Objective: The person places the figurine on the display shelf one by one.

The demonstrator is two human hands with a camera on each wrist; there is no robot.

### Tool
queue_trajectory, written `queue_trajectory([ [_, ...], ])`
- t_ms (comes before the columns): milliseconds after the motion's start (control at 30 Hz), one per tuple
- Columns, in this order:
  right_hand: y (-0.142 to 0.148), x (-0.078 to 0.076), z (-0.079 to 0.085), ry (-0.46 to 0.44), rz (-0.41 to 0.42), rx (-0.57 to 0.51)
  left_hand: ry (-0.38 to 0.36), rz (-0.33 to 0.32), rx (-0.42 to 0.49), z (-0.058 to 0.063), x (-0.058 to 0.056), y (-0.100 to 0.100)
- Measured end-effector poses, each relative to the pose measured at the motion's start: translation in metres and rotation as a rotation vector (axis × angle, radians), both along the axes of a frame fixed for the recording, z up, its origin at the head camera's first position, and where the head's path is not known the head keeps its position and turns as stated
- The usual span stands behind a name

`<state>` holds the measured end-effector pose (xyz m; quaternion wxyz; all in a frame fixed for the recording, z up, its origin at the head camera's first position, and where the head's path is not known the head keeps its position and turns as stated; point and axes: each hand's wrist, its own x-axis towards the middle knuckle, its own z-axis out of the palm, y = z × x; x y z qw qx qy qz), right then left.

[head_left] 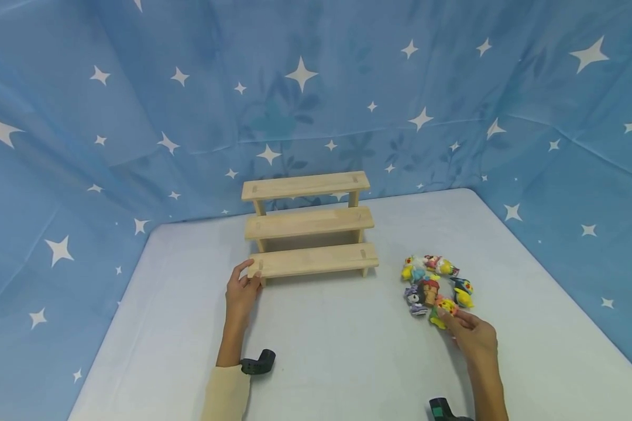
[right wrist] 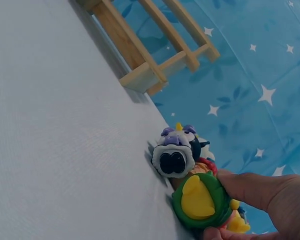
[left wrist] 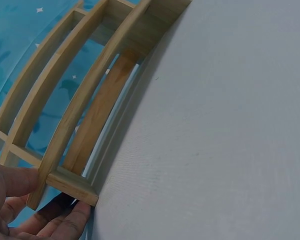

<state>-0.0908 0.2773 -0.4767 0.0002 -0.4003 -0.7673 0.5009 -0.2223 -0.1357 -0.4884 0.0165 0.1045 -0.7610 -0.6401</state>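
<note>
At the left end of the lowest step, a person's left hand (head_left: pixel 240 296) grips a three-step wooden stand (head_left: pixel 316 261) on a white-covered table (head_left: pixel 326 351), thumb on the step's edge and fingers curled by the end leg. The hold seems meant to steady the frame, which stands with its steps rising toward a blue star-printed curtain (head_left: pixel 274 120). Well apart to the right, the right hand (head_left: pixel 473 336) pinches a green-and-yellow figurine (right wrist: pixel 197 202) between thumb and fingers, a light grip that likely suits its small, rounded form. The piece sits right at the fingertips, on the near side of a cluster of small figurines (head_left: pixel 430 286), probably gathered there to lie within easy reach. Just beside it, outside the grip, is a purple-and-white figurine (head_left: pixel 415 298). Whether the pinched piece touches the table or hangs just above it cannot be told. No figurine stands on the wooden steps, whose near corner alone lies within the left grip.
</note>
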Motion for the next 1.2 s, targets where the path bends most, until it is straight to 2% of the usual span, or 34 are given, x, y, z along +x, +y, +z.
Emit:
queue_trajectory([
  [133,0.001,-0.001,0.000,0.000,0.016,-0.012,-0.003,0.001,0.005,0.001,-0.001,0.000],
  [367,0.006,-0.003,0.002,0.055,0.103,-0.019,0.016,0.010,0.026,0.003,-0.003,0.005],
  [600,0.008,0.001,-0.001,0.032,0.164,-0.084,0.013,0.016,-0.017,0.002,0.002,0.004],
  [800,0.008,0.004,-0.003,0.031,0.094,-0.113,0.015,0.015,-0.009,-0.002,0.003,0.004],
  [1033,0.010,0.006,0.001,0.035,0.000,-0.160,0.001,0.022,0.044,-0.004,0.005,0.002],
  [1200,0.003,0.002,0.010,0.131,-0.011,-0.217,0.005,-0.010,0.081,0.002,0.002,-0.002],
])
